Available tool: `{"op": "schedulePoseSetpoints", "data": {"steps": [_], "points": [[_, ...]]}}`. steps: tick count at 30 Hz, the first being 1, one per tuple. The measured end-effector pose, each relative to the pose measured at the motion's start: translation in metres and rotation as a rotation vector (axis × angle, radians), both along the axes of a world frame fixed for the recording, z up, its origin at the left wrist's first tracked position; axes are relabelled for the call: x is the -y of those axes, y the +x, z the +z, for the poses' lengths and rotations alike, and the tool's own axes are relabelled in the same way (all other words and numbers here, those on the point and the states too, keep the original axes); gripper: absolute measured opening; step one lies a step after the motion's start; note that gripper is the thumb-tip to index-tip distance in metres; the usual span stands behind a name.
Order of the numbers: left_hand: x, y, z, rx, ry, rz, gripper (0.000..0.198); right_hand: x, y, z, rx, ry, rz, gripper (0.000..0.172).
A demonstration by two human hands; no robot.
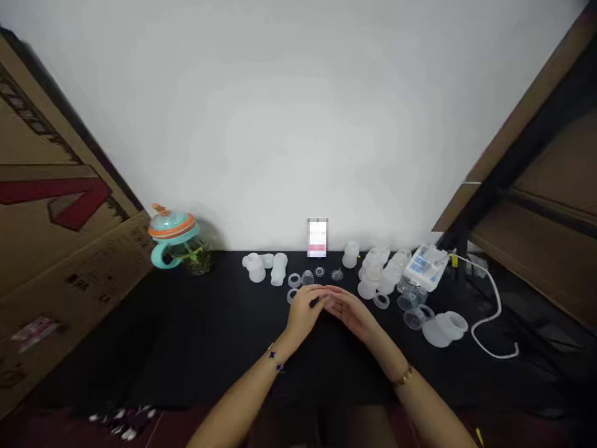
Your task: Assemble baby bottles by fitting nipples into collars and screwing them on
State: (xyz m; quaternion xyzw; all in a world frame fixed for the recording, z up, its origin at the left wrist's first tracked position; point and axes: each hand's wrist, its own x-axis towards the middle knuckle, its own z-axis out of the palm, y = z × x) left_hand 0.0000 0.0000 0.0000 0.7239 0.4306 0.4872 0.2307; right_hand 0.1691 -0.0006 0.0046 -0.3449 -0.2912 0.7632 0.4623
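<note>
My left hand (303, 314) and my right hand (353, 316) meet over the black tabletop, fingertips together. Both are closed around something small and pale that the fingers mostly cover. Just beyond the left fingers lie two clear rings, the nearer ring (292, 295) and the farther ring (294, 280), with a small clear cup (307, 277) beside them. Two small clear discs with stems, the left disc (319, 271) and the right disc (336, 274), rest behind my hands. To the right of my right hand is another clear ring (381, 300), near several translucent bottle-like parts (372, 274).
A turquoise-lidded jug (177, 242) stands at the left by cardboard (69, 298). White bottle parts (256, 267) sit at the back. A phone-like screen (318, 238) leans on the wall. A white box (425, 267), white cord (497, 298) and frosted bottle (438, 331) lie right.
</note>
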Motion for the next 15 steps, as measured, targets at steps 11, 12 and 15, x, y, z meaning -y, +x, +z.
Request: {"op": "schedulePoseSetpoints", "data": {"steps": [11, 12, 15], "points": [[0.0036, 0.0019, 0.003, 0.064, -0.021, -0.016, 0.013, 0.0002, 0.0006, -0.0003, 0.008, -0.007, -0.016, 0.024], [0.0031, 0.0019, 0.0029, 0.087, -0.049, -0.021, 0.013, 0.0002, 0.0005, 0.0001, 0.01, -0.008, -0.015, 0.024], [0.0018, 0.0018, 0.0034, 0.159, -0.133, -0.039, 0.014, 0.0002, 0.0004, 0.0006, 0.02, -0.013, -0.013, 0.024]]}}
